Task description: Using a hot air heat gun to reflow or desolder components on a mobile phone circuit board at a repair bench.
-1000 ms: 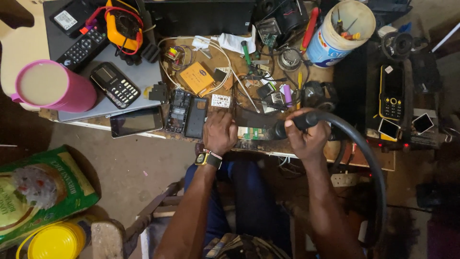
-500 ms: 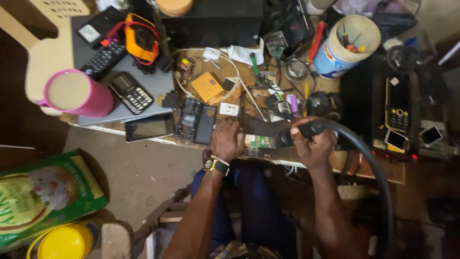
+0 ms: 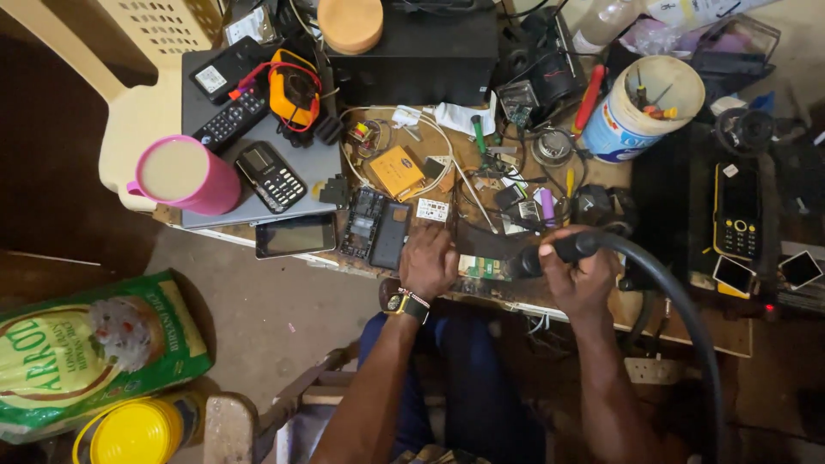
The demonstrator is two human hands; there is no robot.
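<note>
right hand (image 3: 577,277) at centre grips a black hose handle (image 3: 559,252); left hand (image 3: 429,260) presses flat on a green board (image 3: 481,267).

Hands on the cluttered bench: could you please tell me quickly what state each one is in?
Left hand: palm down, pressing on a small green circuit board.
Right hand: closed around the black hot-air wand with its thick black hose.

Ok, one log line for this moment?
left hand: pressing green circuit board | right hand: gripping black hose handle | workbench: cluttered
</note>
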